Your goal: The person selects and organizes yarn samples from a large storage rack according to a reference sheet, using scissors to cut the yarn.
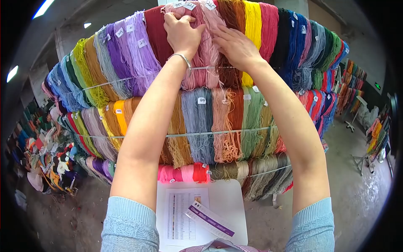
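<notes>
Both arms reach up to the top rail of a rack hung with thread skeins. My left hand [183,34] is on the pale pink thread skein [178,9], its fingers curled into the strands near the paper number tags. Beside it my right hand [237,47] lies with fingers stretched out against the edge of another pink skein [208,46], where it meets a dark brown skein [224,63]. The right fingers press on the strands without closing round them. A dark red skein [158,33] hangs left of my left hand; a yellow skein [252,21] hangs right of the brown one.
Lower rows hold more skeins, including a blue-grey one [197,122]. Below them a white board [231,193] carries a printed chart [184,214] and a purple-and-white card strip [210,220]. Heaped threads [54,155] lie far left; other racks [352,84] stand at right.
</notes>
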Demonstrator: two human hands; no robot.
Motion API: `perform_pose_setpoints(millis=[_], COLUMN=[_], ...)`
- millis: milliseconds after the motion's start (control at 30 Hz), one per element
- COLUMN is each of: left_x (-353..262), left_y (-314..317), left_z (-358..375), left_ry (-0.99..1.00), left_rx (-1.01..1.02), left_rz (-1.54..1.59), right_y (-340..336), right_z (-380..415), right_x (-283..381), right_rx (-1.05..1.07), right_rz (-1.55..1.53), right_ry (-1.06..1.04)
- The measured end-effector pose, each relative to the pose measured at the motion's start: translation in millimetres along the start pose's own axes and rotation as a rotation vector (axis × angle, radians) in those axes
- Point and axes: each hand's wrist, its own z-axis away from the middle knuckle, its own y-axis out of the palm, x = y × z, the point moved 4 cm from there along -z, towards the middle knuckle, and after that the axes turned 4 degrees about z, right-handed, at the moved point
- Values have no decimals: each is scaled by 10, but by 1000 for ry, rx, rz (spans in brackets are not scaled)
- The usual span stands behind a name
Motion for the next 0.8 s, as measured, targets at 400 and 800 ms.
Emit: perform_pose_setpoints(millis=[400,800], left_x=[-30,-219], left_y=[-302,-301], left_z=[57,702], left_ry=[226,43], left_rx=[11,719], left_rz=[110,738], right_y=[-184,-469], right_z=[94,37], right_x=[47,195], right_rx=[-35,-91], right_rz=[-132,-1935], right_ry=[-8,748])
